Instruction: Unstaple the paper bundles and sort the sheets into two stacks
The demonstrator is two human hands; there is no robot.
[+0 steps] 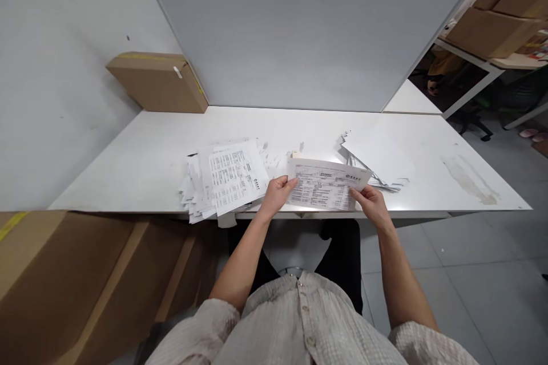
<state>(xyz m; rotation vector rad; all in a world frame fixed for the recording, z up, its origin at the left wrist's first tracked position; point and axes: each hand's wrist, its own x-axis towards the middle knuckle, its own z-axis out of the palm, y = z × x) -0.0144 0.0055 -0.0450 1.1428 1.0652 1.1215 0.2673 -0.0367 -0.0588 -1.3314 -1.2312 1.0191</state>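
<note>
A printed sheet of paper [323,185] is held up between my two hands, over the table's front edge. My left hand [277,194] pinches its left side, thumb on top. On its right side, my right hand [371,202] has a like grip, the thumb lying on the print. To the left is a loose stack of printed papers [231,177], its edges uneven and partly past the table edge. Behind my right hand lies a second pile of papers [379,154], mostly blank side up. Whether the held paper is one sheet or more, I cannot tell.
The white table [128,182] meets a grey partition [291,28] at the back. A flat cardboard box [158,82] leans at the back left. Large cardboard boxes [85,279] stand below on the left. Another desk with boxes [492,31] and a partly hidden person are far right.
</note>
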